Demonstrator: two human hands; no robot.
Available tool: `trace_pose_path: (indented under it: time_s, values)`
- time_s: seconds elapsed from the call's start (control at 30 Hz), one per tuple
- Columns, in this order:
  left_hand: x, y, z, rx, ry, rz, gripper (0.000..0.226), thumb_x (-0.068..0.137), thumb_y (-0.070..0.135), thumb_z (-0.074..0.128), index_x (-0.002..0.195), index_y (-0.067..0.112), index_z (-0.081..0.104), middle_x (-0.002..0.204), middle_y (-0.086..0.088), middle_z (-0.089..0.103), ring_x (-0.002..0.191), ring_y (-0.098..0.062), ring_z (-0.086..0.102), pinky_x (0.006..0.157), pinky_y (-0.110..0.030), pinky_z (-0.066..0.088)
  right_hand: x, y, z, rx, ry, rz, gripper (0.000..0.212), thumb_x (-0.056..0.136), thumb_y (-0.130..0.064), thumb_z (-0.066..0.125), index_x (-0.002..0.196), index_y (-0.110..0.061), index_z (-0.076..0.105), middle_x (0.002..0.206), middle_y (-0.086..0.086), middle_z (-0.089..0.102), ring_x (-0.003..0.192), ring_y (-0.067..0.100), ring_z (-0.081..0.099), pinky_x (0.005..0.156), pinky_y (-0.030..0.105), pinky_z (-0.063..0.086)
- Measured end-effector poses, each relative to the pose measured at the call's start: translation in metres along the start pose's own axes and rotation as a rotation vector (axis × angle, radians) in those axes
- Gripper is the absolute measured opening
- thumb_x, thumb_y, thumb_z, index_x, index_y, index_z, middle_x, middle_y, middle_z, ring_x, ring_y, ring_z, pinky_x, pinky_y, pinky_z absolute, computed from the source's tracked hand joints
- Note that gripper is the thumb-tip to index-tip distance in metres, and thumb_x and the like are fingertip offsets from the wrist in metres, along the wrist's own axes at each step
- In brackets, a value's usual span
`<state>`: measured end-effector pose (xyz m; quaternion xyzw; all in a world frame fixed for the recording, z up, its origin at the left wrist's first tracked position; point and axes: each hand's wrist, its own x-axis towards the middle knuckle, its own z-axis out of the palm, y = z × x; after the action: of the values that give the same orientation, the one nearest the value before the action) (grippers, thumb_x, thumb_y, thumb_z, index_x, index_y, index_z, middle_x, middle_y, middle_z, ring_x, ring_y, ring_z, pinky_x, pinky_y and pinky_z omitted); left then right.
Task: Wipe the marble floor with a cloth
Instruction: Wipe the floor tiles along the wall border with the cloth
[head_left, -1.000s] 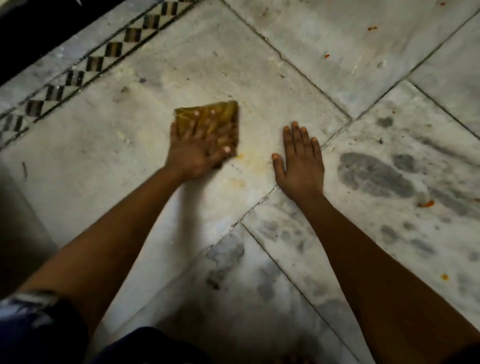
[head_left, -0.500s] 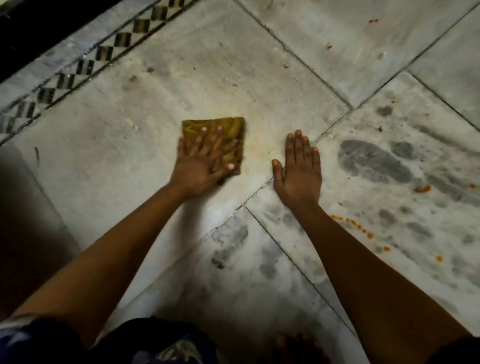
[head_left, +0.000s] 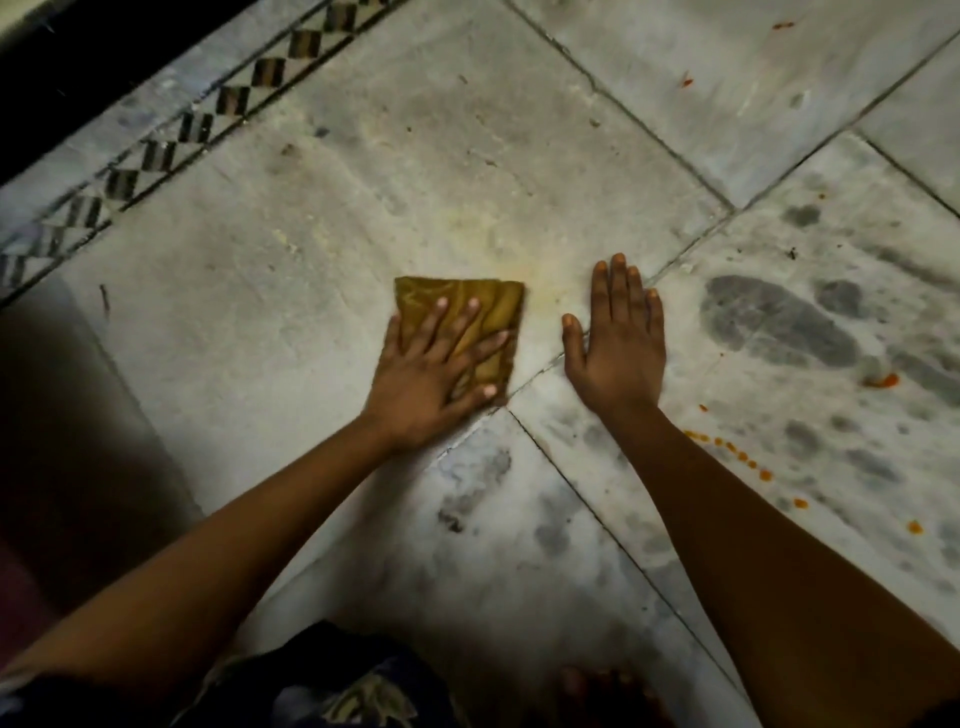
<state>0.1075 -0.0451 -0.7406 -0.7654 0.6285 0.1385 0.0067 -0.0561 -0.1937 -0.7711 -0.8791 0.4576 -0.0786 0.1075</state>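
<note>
Head view: folded yellow cloth lies flat on marble floor, just left of a tile joint. Left hand presses on it, fingers spread straight. Right hand flat on floor beside, fingers together. Orange specks near right forearm. Checkered border far left.

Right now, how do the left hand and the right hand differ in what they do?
The left hand presses on the yellow cloth with spread fingers; the right hand lies on bare marble floor, fingers close together. The left hand stays on one slab, while the right hand lies across a joint between slabs. Both are flat, palm down.
</note>
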Motion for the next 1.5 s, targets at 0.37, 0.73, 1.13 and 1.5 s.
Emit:
trace_pose_path:
  time_s: [0.37, 0.73, 1.13, 1.5]
  values:
    - [0.086, -0.016, -0.027, -0.044, 0.007, -0.396, 0.065, 0.089, 0.066, 0.023, 0.146, 0.043, 0.003, 0.159, 0.0, -0.008, 0.145, -0.028, -0.009, 0.109, -0.06, -0.006, 0.0, 0.0, -0.001, -0.017, -0.002, 0.0, 0.066, 0.093, -0.044, 0.024, 0.148, -0.009, 0.02, 0.155, 0.012, 0.019, 0.144, 0.025, 0.016, 0.116, 0.04, 0.008]
    - [-0.006, -0.07, -0.014, -0.17, -0.025, -0.405, 0.079, 0.073, 0.077, 0.009, 0.144, 0.043, 0.006, 0.157, 0.007, -0.007, 0.145, -0.02, -0.01, 0.111, -0.049, -0.007, 0.0, 0.002, -0.001, -0.018, 0.002, 0.003, 0.065, 0.094, -0.043, 0.025, 0.148, -0.008, 0.02, 0.156, 0.013, 0.018, 0.144, 0.026, 0.016, 0.116, 0.039, 0.007]
    - [-0.012, -0.001, 0.004, -0.07, -0.04, 0.006, 0.079, 0.074, 0.083, 0.016, 0.143, 0.047, 0.003, 0.155, 0.009, -0.01, 0.143, -0.02, -0.012, 0.109, -0.056, -0.007, -0.001, 0.001, -0.003, -0.013, -0.005, 0.004, 0.066, 0.092, -0.043, 0.025, 0.148, -0.007, 0.022, 0.155, 0.014, 0.021, 0.143, 0.027, 0.019, 0.115, 0.041, 0.011]
    - [0.131, -0.111, -0.045, -0.204, 0.113, -0.592, 0.064, 0.086, 0.069, 0.033, 0.144, 0.047, 0.017, 0.159, 0.002, -0.001, 0.145, -0.031, -0.005, 0.113, -0.057, -0.002, 0.003, 0.002, -0.003, -0.014, -0.008, 0.011, 0.065, 0.094, -0.044, 0.026, 0.148, -0.009, 0.022, 0.155, 0.012, 0.021, 0.143, 0.024, 0.019, 0.116, 0.04, 0.011]
